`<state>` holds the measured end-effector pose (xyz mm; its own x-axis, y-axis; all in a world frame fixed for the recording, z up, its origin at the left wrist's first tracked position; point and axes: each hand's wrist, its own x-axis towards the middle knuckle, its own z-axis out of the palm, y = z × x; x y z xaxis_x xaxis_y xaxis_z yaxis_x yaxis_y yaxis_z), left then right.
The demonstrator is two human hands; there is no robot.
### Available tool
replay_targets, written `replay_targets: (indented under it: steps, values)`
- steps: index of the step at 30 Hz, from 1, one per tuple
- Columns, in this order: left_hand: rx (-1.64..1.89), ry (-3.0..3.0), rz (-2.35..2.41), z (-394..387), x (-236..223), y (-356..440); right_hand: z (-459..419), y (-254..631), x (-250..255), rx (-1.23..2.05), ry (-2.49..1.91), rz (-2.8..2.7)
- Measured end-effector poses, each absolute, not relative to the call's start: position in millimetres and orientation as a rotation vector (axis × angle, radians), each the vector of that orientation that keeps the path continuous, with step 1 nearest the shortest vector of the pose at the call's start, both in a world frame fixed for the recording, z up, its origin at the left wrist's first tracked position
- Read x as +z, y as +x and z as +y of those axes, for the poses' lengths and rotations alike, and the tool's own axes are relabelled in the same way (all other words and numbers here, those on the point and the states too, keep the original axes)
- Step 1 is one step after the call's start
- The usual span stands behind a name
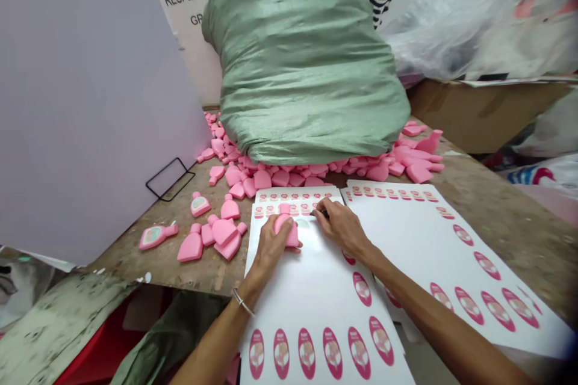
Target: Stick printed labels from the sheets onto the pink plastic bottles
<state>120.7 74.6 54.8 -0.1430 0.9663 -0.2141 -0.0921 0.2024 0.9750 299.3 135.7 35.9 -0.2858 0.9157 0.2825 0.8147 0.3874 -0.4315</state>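
My left hand is closed round a small pink plastic bottle, holding it down on a white sticker sheet. My right hand rests beside it on the same sheet, fingertips pinched at a small sticker near the sheet's top rows. Pink oval stickers run along the bottom and right side of that sheet. A bracelet sits on my left wrist.
A second sticker sheet lies to the right. A big green sack stands behind, with a heap of pink bottles spilling from under it. Loose bottles, some labelled, lie left. A white board leans at left; cardboard box at right.
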Motion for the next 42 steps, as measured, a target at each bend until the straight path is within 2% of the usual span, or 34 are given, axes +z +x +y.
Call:
replay_targets:
  steps: [7, 17, 21, 23, 27, 31, 42]
  values:
    - [1.111, 1.053, 1.331, 79, 35, 121, 137, 293, 13, 0.081, -1.341, -2.269]
    - [1.092, 1.118, 1.377, 77, 38, 120, 136, 293, 14, 0.148, -1.362, -2.229]
    - [1.116, 1.073, 1.357, 77, 39, 121, 132, 292, 17, 0.09, -1.214, -2.176]
    - [1.154, 1.007, 1.319, 78, 39, 121, 129, 293, 24, 0.169, -1.154, -2.077]
    - [1.247, 0.811, 1.187, 76, 42, 121, 121, 297, 49, 0.579, -1.235, -1.697]
    - [1.291, 0.629, 1.063, 71, 53, 124, 109, 292, 68, 0.858, -1.229, -1.699]
    - [1.255, 0.628, 0.966, 63, 70, 126, 89, 276, 74, 0.849, -1.145, -1.798]
